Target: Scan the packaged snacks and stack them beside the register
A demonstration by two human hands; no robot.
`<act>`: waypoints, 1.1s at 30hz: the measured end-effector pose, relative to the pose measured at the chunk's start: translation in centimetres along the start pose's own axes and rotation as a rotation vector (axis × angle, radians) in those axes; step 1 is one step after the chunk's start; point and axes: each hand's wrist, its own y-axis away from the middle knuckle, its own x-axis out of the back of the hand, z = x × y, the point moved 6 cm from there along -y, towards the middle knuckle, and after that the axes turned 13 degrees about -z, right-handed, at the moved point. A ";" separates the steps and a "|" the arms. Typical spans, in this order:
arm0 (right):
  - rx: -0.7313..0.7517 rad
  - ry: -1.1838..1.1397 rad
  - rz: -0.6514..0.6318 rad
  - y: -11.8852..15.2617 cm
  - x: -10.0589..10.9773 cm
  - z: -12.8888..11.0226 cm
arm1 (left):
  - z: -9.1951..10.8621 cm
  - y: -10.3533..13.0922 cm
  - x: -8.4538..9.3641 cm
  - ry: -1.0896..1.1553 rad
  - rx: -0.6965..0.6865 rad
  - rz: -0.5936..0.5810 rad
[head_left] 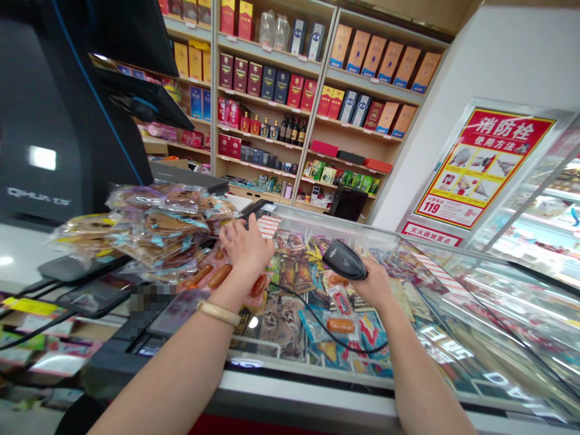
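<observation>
My right hand (374, 281) is closed around the handle of a black barcode scanner (345, 260), which it holds above the glass counter (290, 359). The scanner's head points left, and its black cable (312, 309) loops below it. My left hand (247, 241) is over the packed sausages (220, 276), fingers apart and bent downward; its fingertips are partly hidden, and I cannot tell how firmly they touch the packs. Left of that hand lies a pile of clear-bagged flat brown snacks (174, 223). Under the scanner, another sausage pack (339, 326) and colourful snack packets (369, 338) show.
A large black checkout terminal (67, 151) stands at the left, with dark devices and cables (40, 320) below it. Shelves (272, 106) of boxed goods and bottles line the back. A red fire-hydrant sign (484, 169) hangs on the right wall.
</observation>
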 end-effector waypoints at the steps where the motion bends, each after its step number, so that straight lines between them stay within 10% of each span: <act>1: 0.001 0.001 0.006 0.0 0.0 0.2 | 0.3 0.1 0.3 0.013 -0.019 0.027; 6: 0.005 0.026 0.034 0.0 0.0 1.1 | 3.6 1.3 0.4 0.248 -0.293 -0.017; 12: -0.005 0.054 0.072 -0.1 0.2 1.4 | 9.8 8.0 -4.2 0.545 -0.908 -0.752; 19: -0.007 0.071 0.075 0.0 0.4 0.9 | 11.0 12.3 -6.7 0.380 -1.011 -0.916; 27: 0.011 0.013 0.137 0.1 0.9 0.6 | 9.7 9.1 -8.0 0.983 -0.580 -1.138; 33: 0.016 0.033 0.225 0.3 1.4 0.7 | 7.1 5.0 -6.7 1.753 -0.058 -0.982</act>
